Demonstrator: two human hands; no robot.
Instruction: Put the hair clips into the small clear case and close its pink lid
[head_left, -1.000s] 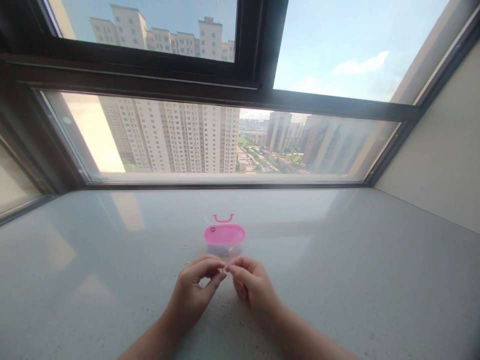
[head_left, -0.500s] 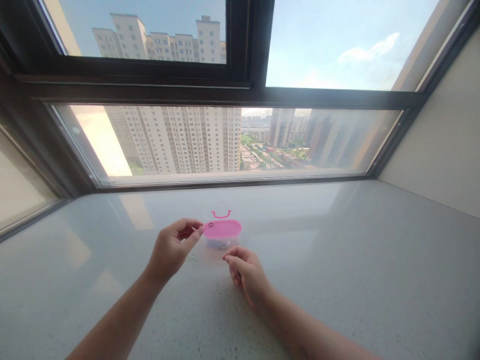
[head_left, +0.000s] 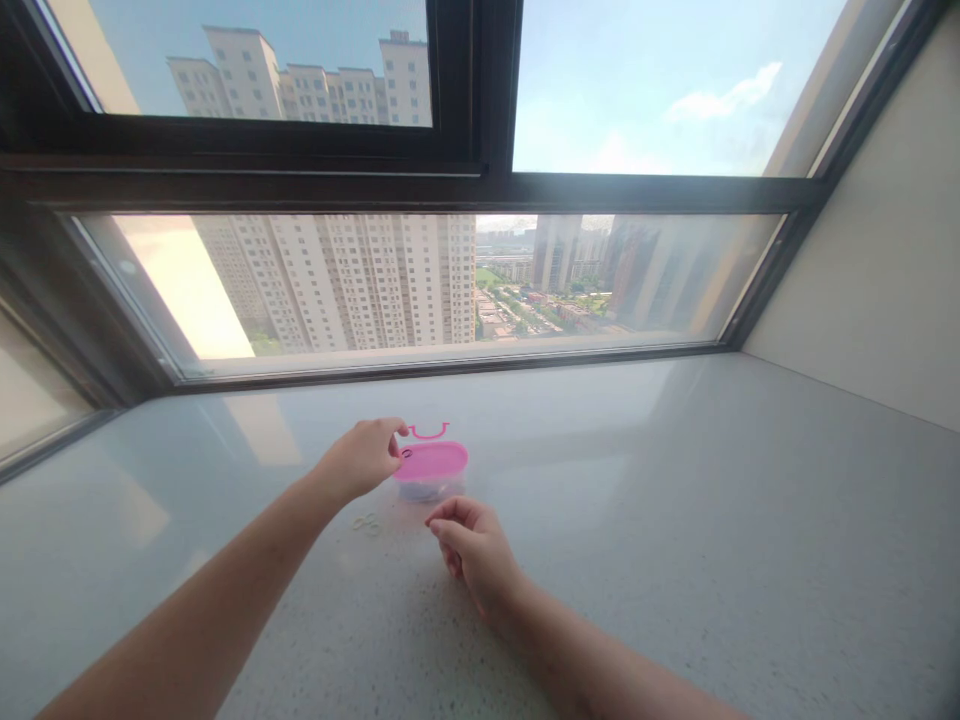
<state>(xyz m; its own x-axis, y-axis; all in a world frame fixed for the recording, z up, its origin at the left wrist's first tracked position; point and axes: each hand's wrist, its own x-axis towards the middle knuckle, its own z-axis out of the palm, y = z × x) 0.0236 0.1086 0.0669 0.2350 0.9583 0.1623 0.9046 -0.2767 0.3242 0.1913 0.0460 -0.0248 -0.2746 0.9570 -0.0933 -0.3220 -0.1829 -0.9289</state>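
Observation:
A small plastic box with a pink oval lid (head_left: 439,459) and a see-through body (head_left: 431,491) stands on the pale speckled sill; what lies inside is too blurred to name. On the lid's left end lies a small dark ring (head_left: 407,454). My left hand (head_left: 360,460) is at that end, thumb and forefinger apart beside the ring, with no object visible between them. Just in front of the box, my right hand (head_left: 476,550) has its thumb and fingertips pressed together; whatever they hold is too small to make out. Pale thin loops (head_left: 367,522) lie left of it.
A pink U-shaped handle (head_left: 429,434) shows just behind the box. The speckled sill (head_left: 637,520) runs back to a dark window frame (head_left: 450,374). A pale wall (head_left: 877,270) closes the right side.
My left hand has turned palm down, its forefinger now higher over the lid's left end. The pale loops show more plainly. My right hand keeps its pinch, and the view has shifted slightly.

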